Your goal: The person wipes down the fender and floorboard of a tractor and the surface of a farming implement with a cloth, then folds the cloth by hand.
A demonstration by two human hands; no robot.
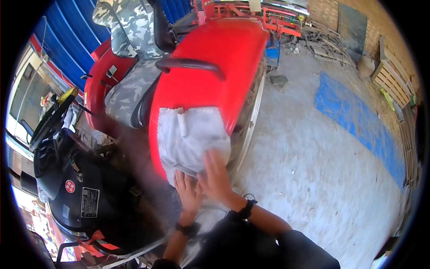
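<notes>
A grey-white cloth (pixel 192 134) lies spread over the front end of a red tractor fender (pixel 215 49), with a raised fold near its upper middle. My right hand (pixel 217 177) rests on the cloth's lower right part, fingers stretched out and slightly blurred. Just left of it, my left hand (pixel 188 193) touches the cloth's lower edge with its fingers extended. Neither hand is wrapped around anything. A dark band circles each wrist.
A camouflage seat (pixel 134 89) with a black armrest stands left of the fender. Further left are a black steering wheel (pixel 53 119) and dark console (pixel 85 188). A black grab handle (pixel 190 65) rises from the fender. A blue sheet (pixel 354 121) lies on the concrete floor.
</notes>
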